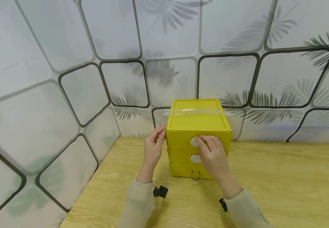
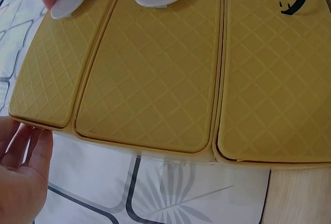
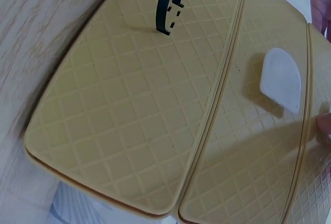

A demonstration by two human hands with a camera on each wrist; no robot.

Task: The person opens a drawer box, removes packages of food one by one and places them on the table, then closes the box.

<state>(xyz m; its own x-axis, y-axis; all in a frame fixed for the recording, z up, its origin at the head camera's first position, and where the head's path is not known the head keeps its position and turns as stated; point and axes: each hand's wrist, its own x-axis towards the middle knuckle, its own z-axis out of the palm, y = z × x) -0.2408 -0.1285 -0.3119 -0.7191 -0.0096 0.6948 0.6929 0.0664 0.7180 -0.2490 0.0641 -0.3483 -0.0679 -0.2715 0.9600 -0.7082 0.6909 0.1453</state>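
Note:
A yellow three-drawer storage box (image 1: 198, 122) stands on the table, its drawer fronts embossed with a diamond pattern. My right hand (image 1: 214, 155) pinches the white pull tab (image 2: 70, 0) of the top drawer, a finger and thumb on either side of it in the left wrist view. At the box's left side, my left hand (image 1: 154, 144) rests its extended fingers (image 2: 39, 149) against the edge beside the top drawer. The middle drawer carries another white tab (image 3: 281, 79), and the bottom drawer has a thin black loop handle (image 3: 170, 4).
A strip of clear tape (image 1: 196, 111) runs across the box's top. Beneath is a wood-grain table (image 1: 281, 180). A patterned wall covering (image 1: 170, 79) with leaf prints rises close behind the box and along the left. Black wrist mounts (image 1: 160, 192) stick out from both sleeves.

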